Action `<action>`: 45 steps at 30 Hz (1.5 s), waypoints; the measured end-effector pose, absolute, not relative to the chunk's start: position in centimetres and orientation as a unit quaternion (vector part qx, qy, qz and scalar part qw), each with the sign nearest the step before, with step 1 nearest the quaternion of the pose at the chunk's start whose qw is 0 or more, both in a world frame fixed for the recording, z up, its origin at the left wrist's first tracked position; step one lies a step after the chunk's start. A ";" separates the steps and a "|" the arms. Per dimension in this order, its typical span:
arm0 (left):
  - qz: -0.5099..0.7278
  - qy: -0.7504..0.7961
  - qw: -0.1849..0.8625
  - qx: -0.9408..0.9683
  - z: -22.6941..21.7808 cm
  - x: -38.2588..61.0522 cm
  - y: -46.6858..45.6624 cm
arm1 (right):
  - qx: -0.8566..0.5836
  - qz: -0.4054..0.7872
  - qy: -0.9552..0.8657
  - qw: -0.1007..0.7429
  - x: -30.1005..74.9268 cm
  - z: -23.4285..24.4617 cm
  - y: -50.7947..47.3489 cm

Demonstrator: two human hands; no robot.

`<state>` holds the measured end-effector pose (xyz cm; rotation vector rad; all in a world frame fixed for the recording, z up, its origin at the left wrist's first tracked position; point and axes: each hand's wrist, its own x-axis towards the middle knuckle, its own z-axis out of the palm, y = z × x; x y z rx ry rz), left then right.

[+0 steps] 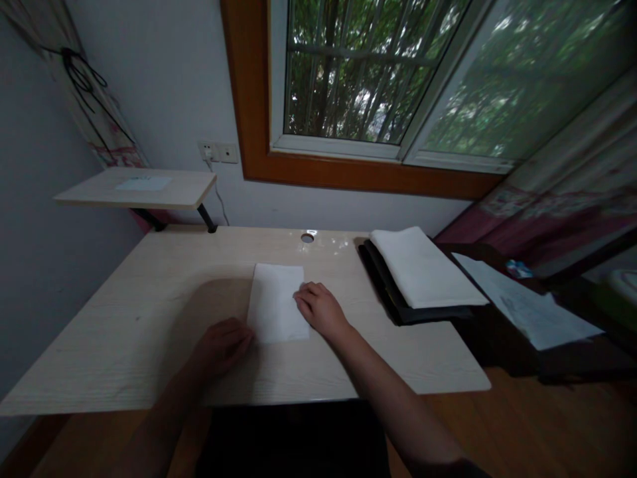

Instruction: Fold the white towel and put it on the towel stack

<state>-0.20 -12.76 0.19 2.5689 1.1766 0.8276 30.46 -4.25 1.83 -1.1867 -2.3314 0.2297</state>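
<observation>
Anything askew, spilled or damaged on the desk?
Yes: at right, the white sheets sit off-line on the black stack beneath, their near right corner jutting past it and seemingly past the desk. The handled white paper looks intact; no spill visible.

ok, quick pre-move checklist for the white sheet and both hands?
1. White sheet on the desk: ok, lying on top, away from the desk's edges.
2. Right hand at the sheet: ok, fingers at its right edge.
3. Left hand at the sheet: ok, fingertips by its lower left corner.
4. Firm pinch on the sheet: cannot tell for either hand.
5. White stack apart from the sheet: ok, off to the right on a black item.
6. Even light: not ok, a shadow falls around the left hand.
</observation>
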 end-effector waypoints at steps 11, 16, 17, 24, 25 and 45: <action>0.286 0.457 0.031 0.842 0.7 4.1 -6.8 | -0.468 0.080 -0.843 0.253 27.0 0.8 -5.2; 0.203 0.531 -0.020 0.823 -0.8 6.6 -2.8 | -0.480 0.079 -0.848 0.209 26.7 0.1 -5.8; 0.192 0.545 -0.025 0.816 -1.1 6.7 -2.4 | -0.481 0.079 -0.849 0.204 26.9 0.1 -5.9; 0.180 0.590 -0.039 0.786 -1.9 5.4 -2.1 | -0.479 0.082 -0.856 0.175 28.9 0.5 -7.4; 0.180 0.596 -0.039 0.782 -2.0 5.0 -2.1 | -0.480 0.084 -0.857 0.170 29.2 0.5 -7.6; 0.264 0.571 -0.036 0.776 -1.7 0.4 -3.6 | -0.525 0.213 -0.765 0.305 34.9 0.8 -8.6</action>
